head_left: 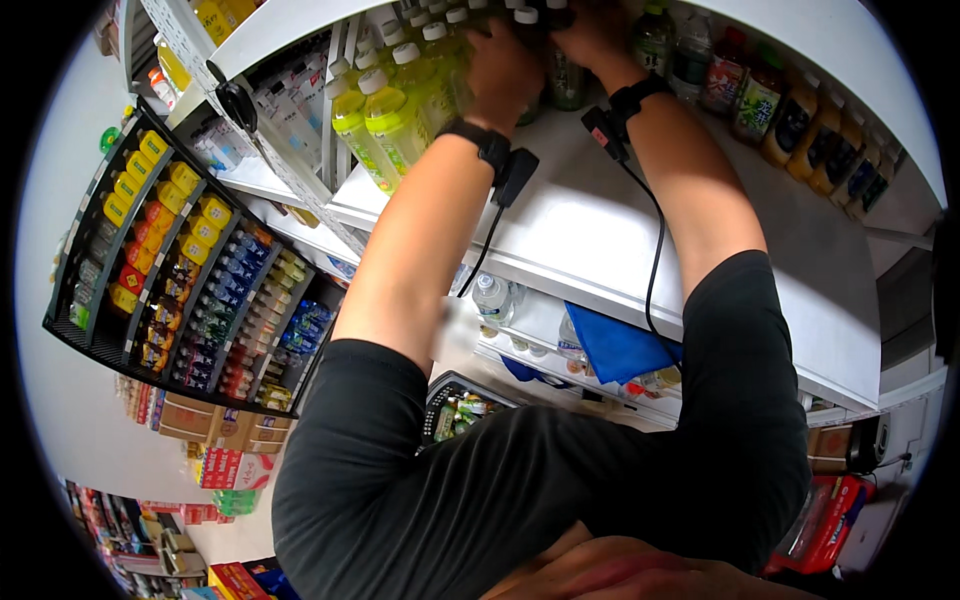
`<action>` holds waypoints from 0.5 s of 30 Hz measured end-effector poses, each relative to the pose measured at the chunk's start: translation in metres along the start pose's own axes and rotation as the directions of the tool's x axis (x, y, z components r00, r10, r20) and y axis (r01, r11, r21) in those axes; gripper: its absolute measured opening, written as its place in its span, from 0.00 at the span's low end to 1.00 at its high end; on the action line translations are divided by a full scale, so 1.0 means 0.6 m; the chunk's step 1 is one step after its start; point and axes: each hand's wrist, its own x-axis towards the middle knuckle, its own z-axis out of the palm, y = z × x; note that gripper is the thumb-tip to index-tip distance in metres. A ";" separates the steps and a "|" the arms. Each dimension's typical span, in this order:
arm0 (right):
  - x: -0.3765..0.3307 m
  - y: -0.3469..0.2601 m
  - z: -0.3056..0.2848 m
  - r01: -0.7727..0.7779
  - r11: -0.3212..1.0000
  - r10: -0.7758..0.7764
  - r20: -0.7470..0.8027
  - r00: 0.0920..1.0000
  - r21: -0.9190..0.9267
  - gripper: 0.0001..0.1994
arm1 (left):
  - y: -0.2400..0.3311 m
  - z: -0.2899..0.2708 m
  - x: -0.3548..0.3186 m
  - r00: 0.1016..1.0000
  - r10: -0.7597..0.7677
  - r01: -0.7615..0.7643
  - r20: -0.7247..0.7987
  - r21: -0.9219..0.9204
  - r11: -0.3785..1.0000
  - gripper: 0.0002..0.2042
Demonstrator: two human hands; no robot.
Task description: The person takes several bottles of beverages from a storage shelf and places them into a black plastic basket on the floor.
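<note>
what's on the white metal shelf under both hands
Yellow-green plastic bottles with white caps stand left, amber plastic bottles right; the left hand and right hand hide parts of the dark bottles between.

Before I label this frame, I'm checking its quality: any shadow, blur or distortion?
Head view: the upper shelf bows along the rim; head view: left hand and right hand sit in shade, while the lower shelf is partly bright; head view: a pale patch blurs beside the left elbow.
</note>
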 end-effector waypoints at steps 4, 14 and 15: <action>-0.032 -0.029 -0.048 -0.013 0.988 0.003 0.065 0.998 0.153 0.27 | -0.022 -0.014 -0.035 0.990 -0.033 0.017 0.138 0.118 0.993 0.29; -0.076 -0.038 -0.105 0.200 0.956 -0.203 -0.007 0.979 0.217 0.24 | -0.038 -0.081 -0.111 0.935 0.329 -0.334 0.131 0.014 0.943 0.35; -0.083 -0.017 -0.075 0.126 0.902 -0.139 0.001 0.990 0.413 0.25 | -0.040 -0.095 -0.123 0.919 0.377 -0.377 0.113 -0.027 0.926 0.35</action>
